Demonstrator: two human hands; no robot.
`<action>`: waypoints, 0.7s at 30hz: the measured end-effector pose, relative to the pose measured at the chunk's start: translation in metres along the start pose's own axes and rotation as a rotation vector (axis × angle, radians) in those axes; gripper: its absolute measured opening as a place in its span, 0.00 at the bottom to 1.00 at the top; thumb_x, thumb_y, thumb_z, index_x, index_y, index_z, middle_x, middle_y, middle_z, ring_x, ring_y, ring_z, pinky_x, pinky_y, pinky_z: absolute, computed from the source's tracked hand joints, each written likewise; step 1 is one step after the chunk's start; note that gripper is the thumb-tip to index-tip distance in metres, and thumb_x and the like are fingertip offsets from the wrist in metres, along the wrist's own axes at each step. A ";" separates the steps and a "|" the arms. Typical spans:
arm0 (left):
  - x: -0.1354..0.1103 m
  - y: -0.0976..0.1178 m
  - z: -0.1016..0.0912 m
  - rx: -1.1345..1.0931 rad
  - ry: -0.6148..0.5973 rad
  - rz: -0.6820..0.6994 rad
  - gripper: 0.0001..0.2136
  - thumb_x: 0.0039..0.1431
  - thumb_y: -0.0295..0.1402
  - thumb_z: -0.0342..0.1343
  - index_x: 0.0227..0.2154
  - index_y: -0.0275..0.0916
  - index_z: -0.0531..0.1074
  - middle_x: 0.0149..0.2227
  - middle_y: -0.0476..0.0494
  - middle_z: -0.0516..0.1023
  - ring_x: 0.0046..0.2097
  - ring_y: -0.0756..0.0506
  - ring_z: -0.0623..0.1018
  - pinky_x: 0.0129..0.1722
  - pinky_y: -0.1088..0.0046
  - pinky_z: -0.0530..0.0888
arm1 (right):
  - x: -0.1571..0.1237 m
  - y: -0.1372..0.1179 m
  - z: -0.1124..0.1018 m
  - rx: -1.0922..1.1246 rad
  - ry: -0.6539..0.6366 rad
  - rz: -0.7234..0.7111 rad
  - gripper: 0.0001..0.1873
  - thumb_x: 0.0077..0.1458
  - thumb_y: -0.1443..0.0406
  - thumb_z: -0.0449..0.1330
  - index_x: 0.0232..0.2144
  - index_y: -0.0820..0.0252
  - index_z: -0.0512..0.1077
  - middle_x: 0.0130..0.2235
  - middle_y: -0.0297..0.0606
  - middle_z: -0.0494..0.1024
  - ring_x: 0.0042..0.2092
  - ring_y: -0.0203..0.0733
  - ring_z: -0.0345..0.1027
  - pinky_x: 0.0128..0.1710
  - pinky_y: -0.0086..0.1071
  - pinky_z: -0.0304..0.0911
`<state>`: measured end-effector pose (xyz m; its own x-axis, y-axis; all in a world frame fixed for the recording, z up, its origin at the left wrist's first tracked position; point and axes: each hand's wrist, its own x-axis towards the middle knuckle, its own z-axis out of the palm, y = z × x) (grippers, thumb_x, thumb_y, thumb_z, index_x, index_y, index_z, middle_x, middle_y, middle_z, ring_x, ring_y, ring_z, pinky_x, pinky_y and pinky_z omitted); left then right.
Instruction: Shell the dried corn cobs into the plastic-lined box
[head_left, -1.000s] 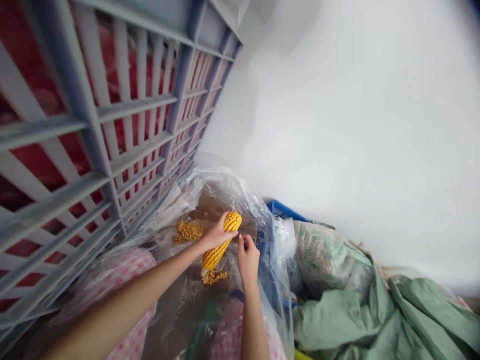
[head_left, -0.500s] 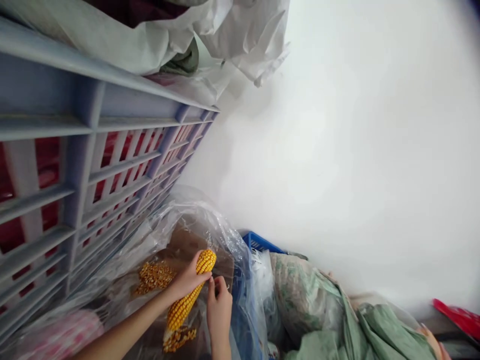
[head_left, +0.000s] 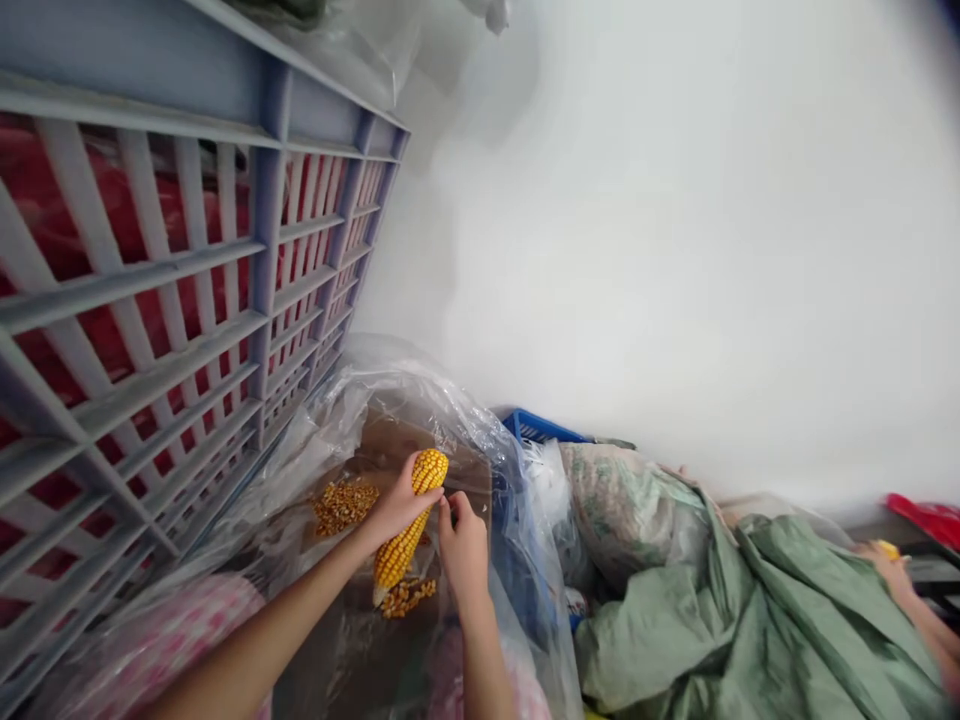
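My left hand (head_left: 396, 505) is wrapped round a yellow corn cob (head_left: 409, 530), holding it slanted with its tip up and to the right. My right hand (head_left: 463, 545) is closed beside the cob, thumb and fingers pressed against its kernels near the upper end. Under the hands lies a brown cardboard box (head_left: 390, 440) lined with clear plastic sheeting (head_left: 420, 385). A heap of loose kernels (head_left: 343, 503) lies in the box to the left, and another small heap of kernels (head_left: 405, 596) sits just below the cob's lower end.
A tall grey-blue slatted crate (head_left: 225, 260) with red contents fills the left side. A white wall (head_left: 675, 250) stands behind. A blue basket (head_left: 540, 430), a patterned sack (head_left: 637, 510) and green cloth (head_left: 750, 620) lie to the right. Another person's blurred hand (head_left: 900, 580) appears at far right.
The camera has swung about, so the crate and hands shift in the picture. Both hands stay on the cob the whole time. A blurred hand of another person has come in at far right.
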<state>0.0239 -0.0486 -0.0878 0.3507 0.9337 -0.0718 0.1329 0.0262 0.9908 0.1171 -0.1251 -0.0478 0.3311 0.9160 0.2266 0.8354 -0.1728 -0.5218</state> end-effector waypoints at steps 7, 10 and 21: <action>-0.003 0.001 -0.003 0.107 0.015 -0.024 0.32 0.49 0.40 0.53 0.56 0.40 0.48 0.50 0.37 0.68 0.50 0.42 0.69 0.47 0.66 0.65 | 0.002 -0.002 0.004 -0.011 -0.064 0.059 0.13 0.56 0.59 0.43 0.25 0.58 0.62 0.22 0.34 0.70 0.23 0.36 0.63 0.22 0.27 0.45; -0.003 0.001 -0.004 0.141 0.020 -0.036 0.32 0.49 0.40 0.53 0.56 0.40 0.48 0.49 0.37 0.68 0.50 0.42 0.70 0.47 0.67 0.65 | 0.003 -0.002 0.006 -0.005 -0.066 0.066 0.13 0.56 0.60 0.43 0.26 0.58 0.62 0.23 0.35 0.72 0.25 0.37 0.64 0.23 0.26 0.45; -0.007 0.008 -0.006 0.125 0.000 -0.044 0.33 0.48 0.42 0.53 0.56 0.41 0.49 0.47 0.39 0.71 0.46 0.41 0.72 0.44 0.67 0.67 | 0.004 -0.002 0.004 0.019 -0.074 0.079 0.13 0.55 0.60 0.43 0.25 0.58 0.62 0.21 0.33 0.69 0.23 0.37 0.62 0.23 0.27 0.47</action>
<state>0.0168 -0.0529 -0.0784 0.3416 0.9328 -0.1150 0.2626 0.0227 0.9646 0.1150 -0.1196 -0.0490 0.3617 0.9242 0.1229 0.7990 -0.2393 -0.5517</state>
